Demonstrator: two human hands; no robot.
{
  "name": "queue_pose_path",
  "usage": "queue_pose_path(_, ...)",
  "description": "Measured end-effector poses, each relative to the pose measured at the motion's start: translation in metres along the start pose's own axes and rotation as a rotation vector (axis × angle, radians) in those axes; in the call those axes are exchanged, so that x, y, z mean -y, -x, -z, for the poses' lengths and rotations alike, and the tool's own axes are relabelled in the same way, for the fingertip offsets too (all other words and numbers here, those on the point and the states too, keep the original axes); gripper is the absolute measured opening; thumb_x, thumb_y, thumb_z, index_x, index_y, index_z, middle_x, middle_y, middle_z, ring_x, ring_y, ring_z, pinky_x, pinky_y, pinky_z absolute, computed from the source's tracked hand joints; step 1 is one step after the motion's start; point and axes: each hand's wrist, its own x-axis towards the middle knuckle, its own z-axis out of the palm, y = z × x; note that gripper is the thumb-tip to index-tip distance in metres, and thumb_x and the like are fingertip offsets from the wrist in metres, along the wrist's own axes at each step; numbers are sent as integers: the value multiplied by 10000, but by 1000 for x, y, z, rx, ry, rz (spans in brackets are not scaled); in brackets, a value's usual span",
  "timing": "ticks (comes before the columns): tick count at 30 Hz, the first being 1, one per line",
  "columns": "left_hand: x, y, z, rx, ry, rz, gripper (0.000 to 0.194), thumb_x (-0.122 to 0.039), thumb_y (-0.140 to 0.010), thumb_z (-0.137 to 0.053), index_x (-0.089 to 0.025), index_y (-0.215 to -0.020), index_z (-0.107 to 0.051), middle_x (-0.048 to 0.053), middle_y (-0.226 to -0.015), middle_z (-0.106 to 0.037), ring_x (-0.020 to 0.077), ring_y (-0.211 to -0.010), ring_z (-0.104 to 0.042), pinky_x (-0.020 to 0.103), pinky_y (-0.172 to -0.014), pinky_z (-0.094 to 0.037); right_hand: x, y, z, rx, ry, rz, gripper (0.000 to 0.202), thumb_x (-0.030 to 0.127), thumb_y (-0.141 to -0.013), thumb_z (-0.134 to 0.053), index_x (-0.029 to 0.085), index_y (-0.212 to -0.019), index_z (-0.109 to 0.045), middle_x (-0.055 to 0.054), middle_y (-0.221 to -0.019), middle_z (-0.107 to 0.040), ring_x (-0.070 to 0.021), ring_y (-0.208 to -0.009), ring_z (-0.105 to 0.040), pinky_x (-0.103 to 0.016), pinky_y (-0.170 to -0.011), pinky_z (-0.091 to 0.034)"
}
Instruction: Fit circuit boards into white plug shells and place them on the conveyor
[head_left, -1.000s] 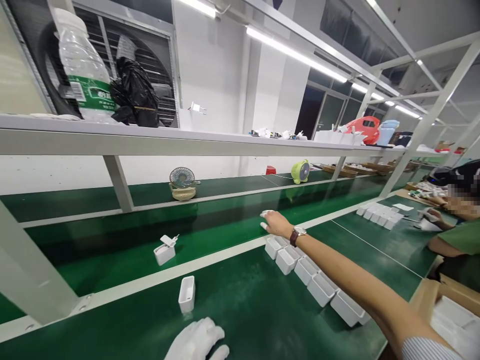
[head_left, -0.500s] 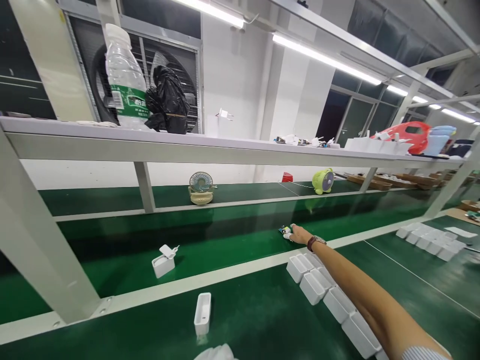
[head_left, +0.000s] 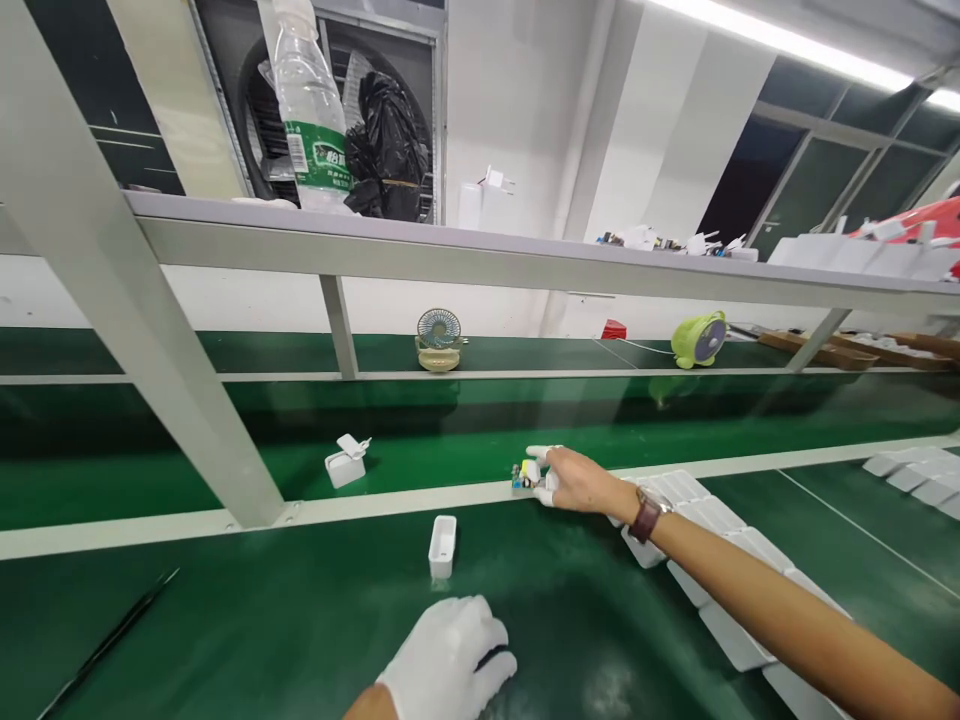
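Observation:
My right hand (head_left: pixel 581 480), with white covers on its fingertips, pinches a small circuit board (head_left: pixel 520 476) with yellow and blue parts. It holds the board above the pale rail between the conveyor belt and the bench. My left hand (head_left: pixel 450 655), in a white glove, hovers low over the green bench with fingers loosely curved, thumb apart, nothing visible in it. Just beyond it lies an open white plastic case (head_left: pixel 442 547). Rows of white cases (head_left: pixel 731 625) stand beneath my right forearm.
On the green belt (head_left: pixel 420 450) sits a white case with a small plug piece on top (head_left: pixel 346 466). Black tweezers (head_left: pixel 109 640) lie at the left. A post (head_left: pixel 150 260) and an overhead shelf (head_left: pixel 480 252) frame the bench. Two small fans (head_left: pixel 439 340) stand behind.
My right hand has drawn the circuit board back from the belt toward the rail, to the left. My left hand has come further into view. The camera has tilted down and turned.

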Motion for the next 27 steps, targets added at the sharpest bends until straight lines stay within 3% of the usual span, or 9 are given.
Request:
queue_pose_path(2, -2, 1, 1, 66, -66, -11, 236, -328, -948, -578, -221, -754, -659, 4, -734, -620, 154, -667, -609, 272, -624, -446, 37, 25, -13, 17, -36, 116, 510, 295, -804, -699, 164, -1289, -605, -125, -1084, -693, -298, -1020, -633, -417, -945, -479)
queue_pose_path(5, -5, 2, 2, 113, -138, -60, 221, -326, -946, -579, -214, -770, -652, 12, -746, -625, 164, -668, -600, 295, -615, -419, 74, 56, -33, 26, -102, 215, 602, 276, -804, -678, 182, -1382, -537, -132, -1154, -672, -302, -1093, -608, -446, -980, -473)
queue_pose_path(11, -5, 5, 15, 52, -204, -170, 291, -313, -981, -512, -207, -729, -611, 18, -671, -602, 170, -637, -578, 311, -612, -392, 83, 75, -60, -6, -226, 161, 692, 259, -819, -700, 157, -1454, -445, -159, -1291, -613, -291, -1230, -572, -454, -1057, -464)
queue_pose_path(14, 6, 5, 28, -190, -141, -12, 118, -307, -933, -592, -213, -957, -661, 48, -811, -662, 207, -786, -629, 350, -752, -465, 77, 76, -68, -24, -274, 123, 760, 338, -814, -741, 160, -1479, -419, -178, -1397, -555, -312, -1312, -524, -468, -1085, -450)
queue_pose_path(17, 25, 1, 34, -375, -79, 337, 555, -326, -802, -742, -222, -1312, -549, 128, -1231, -636, 310, -1178, -578, 463, -995, -448, 76, 78, -73, -52, -308, 101, 699, 321, -829, -719, 187, -1462, -454, -165, -1412, -557, -314, -1311, -531, -474, -1071, -467)
queue_pose_path(19, 40, -3, 32, -339, 6, 556, 911, -350, -705, -811, -229, -1491, -368, 155, -1429, -516, 361, -1346, -461, 513, -1079, -396, 77, 78, -76, -77, -324, 105, 643, 289, -840, -694, 193, -1440, -483, -152, -1394, -577, -307, -1299, -541, -468, -1068, -471)
queue_pose_path(21, 52, -7, 29, -236, 139, 670, 1097, -353, -664, -828, -233, -1565, -213, 147, -1481, -482, 363, -1392, -425, 516, -1119, -364, 80, 79, -77, -110, -334, 120, 630, 266, -833, -684, 176, -1427, -493, -154, -1345, -607, -310, -1267, -561, -471, -1056, -479)
queue_pose_path(23, 59, -12, 27, -136, 258, 697, 1083, -355, -684, -809, -228, -1571, -200, 129, -1466, -514, 346, -1392, -438, 502, -1142, -342, 84, 80, -77, -150, -337, 141, 615, 233, -819, -675, 168, -1408, -507, -151, -1269, -640, -315, -1210, -588, -486, -1033, -489)
queue_pose_path(27, 57, -16, 29, -9, 264, 672, 847, -378, -690, -804, -230, -1450, -461, 127, -1421, -550, 348, -1318, -509, 504, -1116, -368, 91, 88, -72, -230, -343, 184, 577, 173, -808, -637, 204, -1372, -519, -124, -1182, -646, -282, -1047, -632, -473, -943, -534)
